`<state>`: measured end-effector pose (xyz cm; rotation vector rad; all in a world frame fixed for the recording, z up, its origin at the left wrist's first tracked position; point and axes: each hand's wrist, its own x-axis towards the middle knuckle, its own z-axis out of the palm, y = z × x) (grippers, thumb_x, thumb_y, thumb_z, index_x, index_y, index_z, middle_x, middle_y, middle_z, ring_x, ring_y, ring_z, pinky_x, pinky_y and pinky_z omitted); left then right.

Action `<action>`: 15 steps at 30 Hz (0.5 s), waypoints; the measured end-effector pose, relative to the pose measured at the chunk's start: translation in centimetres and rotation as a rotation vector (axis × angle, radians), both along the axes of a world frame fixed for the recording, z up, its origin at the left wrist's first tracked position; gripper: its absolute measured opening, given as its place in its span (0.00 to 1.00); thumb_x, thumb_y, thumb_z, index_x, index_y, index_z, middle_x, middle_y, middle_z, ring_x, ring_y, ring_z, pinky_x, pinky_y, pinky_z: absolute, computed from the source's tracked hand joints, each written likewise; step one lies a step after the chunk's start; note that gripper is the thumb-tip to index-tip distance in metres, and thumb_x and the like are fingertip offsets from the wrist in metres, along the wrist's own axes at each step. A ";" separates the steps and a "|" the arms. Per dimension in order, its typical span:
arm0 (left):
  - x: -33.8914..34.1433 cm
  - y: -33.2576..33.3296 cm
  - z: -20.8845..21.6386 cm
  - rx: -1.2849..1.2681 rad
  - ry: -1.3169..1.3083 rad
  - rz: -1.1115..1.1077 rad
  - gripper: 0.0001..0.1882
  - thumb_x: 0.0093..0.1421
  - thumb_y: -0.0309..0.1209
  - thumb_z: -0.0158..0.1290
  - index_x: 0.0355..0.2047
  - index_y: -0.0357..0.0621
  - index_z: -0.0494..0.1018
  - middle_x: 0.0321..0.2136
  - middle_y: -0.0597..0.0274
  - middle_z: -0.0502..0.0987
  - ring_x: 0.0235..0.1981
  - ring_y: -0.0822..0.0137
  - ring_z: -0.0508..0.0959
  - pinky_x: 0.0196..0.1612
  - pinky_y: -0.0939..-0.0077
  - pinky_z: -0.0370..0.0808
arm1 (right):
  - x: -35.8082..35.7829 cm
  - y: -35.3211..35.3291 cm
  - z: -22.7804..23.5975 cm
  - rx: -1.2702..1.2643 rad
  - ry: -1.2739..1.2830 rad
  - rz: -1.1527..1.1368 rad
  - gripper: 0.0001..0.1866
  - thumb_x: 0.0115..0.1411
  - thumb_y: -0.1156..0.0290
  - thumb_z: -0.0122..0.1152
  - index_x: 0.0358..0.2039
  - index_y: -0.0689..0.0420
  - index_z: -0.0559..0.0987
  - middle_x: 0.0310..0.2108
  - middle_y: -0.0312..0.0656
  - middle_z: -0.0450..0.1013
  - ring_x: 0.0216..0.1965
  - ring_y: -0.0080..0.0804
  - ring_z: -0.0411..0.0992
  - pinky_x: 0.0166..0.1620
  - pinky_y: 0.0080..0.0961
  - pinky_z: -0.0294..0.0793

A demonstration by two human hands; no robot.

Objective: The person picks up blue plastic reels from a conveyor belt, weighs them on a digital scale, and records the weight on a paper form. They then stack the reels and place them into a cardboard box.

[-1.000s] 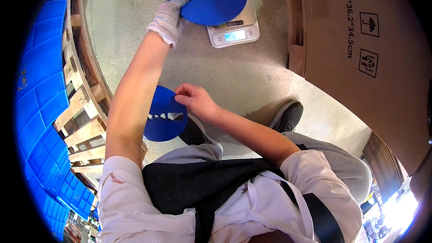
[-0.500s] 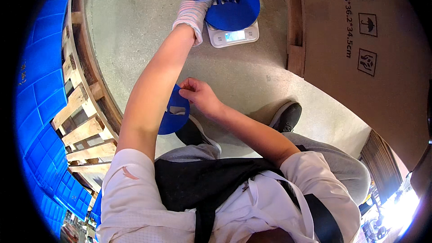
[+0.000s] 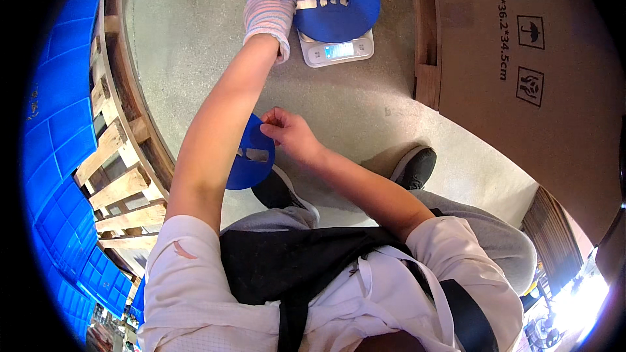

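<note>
At the top, a blue disc (image 3: 339, 19) with a row of cutouts rests on a small white scale (image 3: 339, 51), its display lit. My left hand (image 3: 270, 13), in a striped knit glove, is at the disc's left edge, fingers loosened and apart; some fingertips are hidden by the hand itself. Lower down, my bare right hand (image 3: 290, 135) pinches the rim of a second blue disc (image 3: 251, 173) between thumb and fingers. That disc hangs above the floor beside my left shoe, partly covered by my left forearm.
Wooden pallets (image 3: 134, 130) with blue quilted padding (image 3: 62, 137) line the left side. A large cardboard box (image 3: 528, 45) stands on the right beside a wooden board (image 3: 427, 32). My dark shoes (image 3: 415, 168) are on the concrete floor (image 3: 195, 26).
My left hand has loosened and drawn left from the upper disc, whose cutouts now show white beneath. The right hand keeps its pinch, the lower disc shifting up slightly.
</note>
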<state>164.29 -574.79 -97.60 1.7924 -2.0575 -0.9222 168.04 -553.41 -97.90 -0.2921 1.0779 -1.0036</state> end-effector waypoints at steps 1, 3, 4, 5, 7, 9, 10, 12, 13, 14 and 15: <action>0.0 -0.1 0.1 -0.027 0.027 0.008 0.29 0.52 0.43 0.55 0.54 0.47 0.68 0.49 0.44 0.71 0.52 0.50 0.70 0.55 0.63 0.67 | -0.2 -0.1 0.0 0.016 -0.007 -0.001 0.06 0.59 0.71 0.54 0.36 0.57 0.74 0.30 0.30 0.69 0.29 0.17 0.63 0.34 0.18 0.63; -0.3 -0.3 1.0 -0.048 0.055 0.018 0.28 0.53 0.43 0.54 0.54 0.47 0.68 0.51 0.45 0.70 0.52 0.49 0.69 0.56 0.63 0.67 | -0.4 -0.2 -0.1 0.031 -0.012 -0.010 0.06 0.59 0.71 0.54 0.36 0.56 0.74 0.30 0.30 0.69 0.30 0.17 0.63 0.34 0.18 0.63; -0.6 -0.4 1.6 -0.107 0.027 0.009 0.28 0.54 0.42 0.55 0.54 0.46 0.68 0.50 0.47 0.71 0.52 0.51 0.70 0.55 0.65 0.67 | -0.6 -0.3 -0.2 0.030 -0.010 -0.019 0.06 0.59 0.71 0.54 0.36 0.56 0.74 0.30 0.30 0.69 0.30 0.17 0.63 0.34 0.17 0.63; -1.0 -0.5 2.2 -0.167 0.000 0.001 0.27 0.54 0.41 0.56 0.54 0.46 0.68 0.50 0.49 0.72 0.51 0.54 0.71 0.54 0.66 0.67 | -0.8 -0.3 -0.3 0.029 -0.008 -0.028 0.06 0.59 0.71 0.54 0.36 0.56 0.74 0.30 0.30 0.69 0.30 0.17 0.63 0.34 0.17 0.63; -0.7 -0.6 2.2 -0.272 0.044 0.001 0.26 0.54 0.37 0.56 0.53 0.44 0.67 0.49 0.50 0.71 0.51 0.54 0.70 0.54 0.67 0.66 | -0.5 -0.3 -0.5 0.022 -0.017 -0.067 0.05 0.58 0.73 0.55 0.35 0.57 0.73 0.28 0.30 0.69 0.27 0.17 0.63 0.30 0.17 0.63; -0.3 -0.8 1.8 -0.357 0.194 0.003 0.25 0.52 0.30 0.56 0.51 0.41 0.65 0.49 0.47 0.68 0.53 0.50 0.66 0.57 0.64 0.62 | -0.4 -0.3 -0.6 0.018 -0.018 -0.091 0.04 0.58 0.74 0.56 0.34 0.58 0.73 0.26 0.30 0.68 0.26 0.17 0.63 0.28 0.18 0.62; -0.1 -1.1 1.6 -0.397 0.218 0.011 0.25 0.51 0.29 0.56 0.50 0.41 0.65 0.48 0.47 0.68 0.52 0.50 0.67 0.57 0.63 0.62 | -0.3 -0.2 -0.7 0.018 -0.014 -0.096 0.04 0.58 0.74 0.56 0.34 0.58 0.73 0.26 0.30 0.68 0.26 0.17 0.63 0.27 0.18 0.62; 0.2 -1.6 1.4 -0.476 0.267 0.024 0.25 0.50 0.26 0.56 0.49 0.40 0.66 0.48 0.47 0.69 0.52 0.50 0.67 0.57 0.63 0.63 | -0.3 -0.2 -0.8 0.014 -0.017 -0.103 0.04 0.58 0.74 0.56 0.34 0.57 0.73 0.26 0.30 0.68 0.26 0.17 0.62 0.27 0.18 0.62; 0.3 -1.7 1.4 -0.494 0.265 0.026 0.25 0.49 0.26 0.56 0.49 0.40 0.66 0.48 0.48 0.69 0.52 0.50 0.67 0.57 0.63 0.63 | -0.3 -0.2 -0.9 0.010 -0.024 -0.106 0.04 0.58 0.74 0.56 0.34 0.57 0.73 0.26 0.30 0.68 0.26 0.17 0.62 0.27 0.18 0.62; 0.4 -1.8 1.3 -0.512 0.264 0.029 0.25 0.49 0.26 0.55 0.49 0.40 0.66 0.48 0.48 0.69 0.52 0.50 0.67 0.57 0.63 0.63 | -0.3 -0.2 -0.9 0.006 -0.030 -0.109 0.04 0.58 0.73 0.56 0.34 0.57 0.73 0.27 0.30 0.68 0.26 0.17 0.62 0.28 0.18 0.62; 0.4 -1.7 1.5 -0.530 0.264 0.030 0.25 0.49 0.26 0.55 0.49 0.40 0.66 0.48 0.48 0.69 0.52 0.50 0.67 0.57 0.63 0.63 | -0.4 -0.3 -0.9 0.004 -0.029 -0.107 0.04 0.58 0.73 0.56 0.34 0.57 0.73 0.27 0.30 0.68 0.26 0.17 0.62 0.28 0.18 0.62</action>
